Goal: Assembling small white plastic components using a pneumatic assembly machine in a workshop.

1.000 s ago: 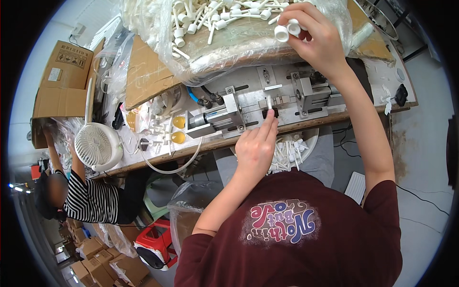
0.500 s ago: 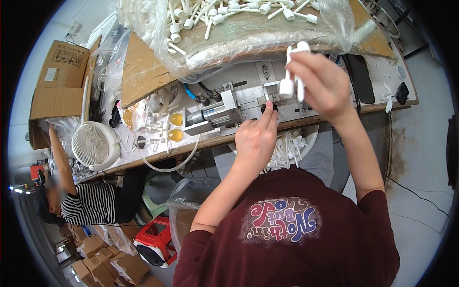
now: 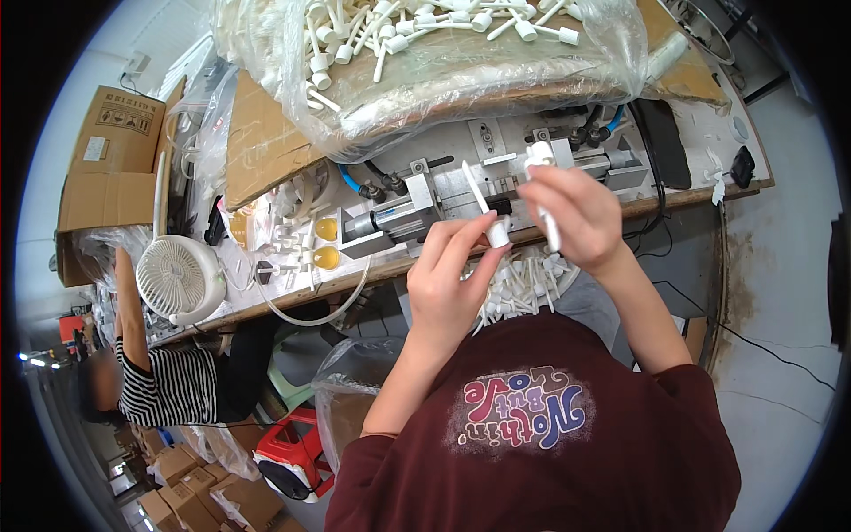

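My left hand [image 3: 450, 273] pinches a long-handled white plastic scoop [image 3: 498, 233] by its cup, the handle slanting up and left over the metal fixture. In my right hand [image 3: 581, 217] are white scoops [image 3: 540, 154], with a cup above the fingers and a handle below; the fingers hide how many. Both hands are just in front of the clamping fixture [image 3: 397, 215], a grey metal device with cylinders on its left and right sides. Below the hands, a heap of white scoops [image 3: 523, 285] rests at my lap.
Many scoops [image 3: 390, 35] lie on a plastic-covered cardboard sheet [image 3: 266, 133] behind the fixture. A white fan [image 3: 180, 277], yellow round pieces [image 3: 326, 257] and a hose stand left. A dark flat object [image 3: 663, 146] lies right. Another person in stripes [image 3: 182, 381] works at the left.
My left hand has come off the fixture toward me and now holds a scoop. My right hand has lowered toward the fixture, still holding its scoops.
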`<state>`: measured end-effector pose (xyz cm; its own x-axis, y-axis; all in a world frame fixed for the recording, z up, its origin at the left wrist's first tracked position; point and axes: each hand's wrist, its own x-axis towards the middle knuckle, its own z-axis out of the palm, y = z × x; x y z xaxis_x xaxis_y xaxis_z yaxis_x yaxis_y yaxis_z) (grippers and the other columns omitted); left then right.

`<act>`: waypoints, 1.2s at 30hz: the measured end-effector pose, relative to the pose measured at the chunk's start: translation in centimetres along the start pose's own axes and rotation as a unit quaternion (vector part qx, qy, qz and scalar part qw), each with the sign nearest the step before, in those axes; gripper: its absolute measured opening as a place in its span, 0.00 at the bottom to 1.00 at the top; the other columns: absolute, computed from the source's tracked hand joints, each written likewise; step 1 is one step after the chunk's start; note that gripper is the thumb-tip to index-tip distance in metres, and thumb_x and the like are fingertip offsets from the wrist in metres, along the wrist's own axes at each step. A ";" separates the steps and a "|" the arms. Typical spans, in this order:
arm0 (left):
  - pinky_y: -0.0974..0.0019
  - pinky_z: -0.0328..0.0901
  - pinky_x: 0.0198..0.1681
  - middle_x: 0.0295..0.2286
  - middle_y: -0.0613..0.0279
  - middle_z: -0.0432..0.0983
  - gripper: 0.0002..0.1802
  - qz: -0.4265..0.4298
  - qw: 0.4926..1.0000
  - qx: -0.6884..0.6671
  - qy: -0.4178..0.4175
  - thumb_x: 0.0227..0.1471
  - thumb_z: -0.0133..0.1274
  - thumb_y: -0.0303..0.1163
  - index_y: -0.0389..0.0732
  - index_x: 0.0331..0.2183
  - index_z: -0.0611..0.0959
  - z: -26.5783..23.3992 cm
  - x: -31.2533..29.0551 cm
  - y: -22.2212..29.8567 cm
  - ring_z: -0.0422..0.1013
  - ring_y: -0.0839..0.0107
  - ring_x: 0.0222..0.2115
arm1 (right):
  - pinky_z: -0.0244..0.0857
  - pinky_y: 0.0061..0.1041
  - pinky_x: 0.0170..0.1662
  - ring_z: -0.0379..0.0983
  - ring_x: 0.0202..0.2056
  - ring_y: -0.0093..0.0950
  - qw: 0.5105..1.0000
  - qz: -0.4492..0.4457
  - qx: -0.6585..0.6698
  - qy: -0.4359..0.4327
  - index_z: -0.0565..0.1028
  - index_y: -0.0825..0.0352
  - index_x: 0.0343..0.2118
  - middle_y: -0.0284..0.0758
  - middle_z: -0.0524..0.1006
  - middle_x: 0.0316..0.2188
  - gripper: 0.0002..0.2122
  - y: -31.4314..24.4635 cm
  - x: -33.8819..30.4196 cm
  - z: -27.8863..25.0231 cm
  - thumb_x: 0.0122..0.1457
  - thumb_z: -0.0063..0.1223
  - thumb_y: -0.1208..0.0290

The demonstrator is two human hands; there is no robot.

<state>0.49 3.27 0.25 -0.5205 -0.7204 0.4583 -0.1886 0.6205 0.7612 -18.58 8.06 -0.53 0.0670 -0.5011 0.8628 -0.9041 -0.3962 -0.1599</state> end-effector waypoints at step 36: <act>0.70 0.76 0.41 0.38 0.54 0.78 0.29 -0.080 0.959 -0.225 -0.153 0.41 0.66 0.15 0.33 0.49 0.80 -0.1 -0.4 0.8 0.79 0.70 0.37 | 0.60 0.12 0.22 0.69 0.21 0.13 0.505 0.609 0.607 -0.073 0.74 0.68 0.37 0.29 0.75 0.24 0.06 -1.6 -1.1 -3.4 0.59 0.58 0.75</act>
<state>0.58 4.00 0.70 -0.7475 -0.6285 0.2150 0.0557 0.2632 0.9631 -18.66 11.82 0.42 -0.1179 -0.9580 -0.2613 0.6070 0.1387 -0.7825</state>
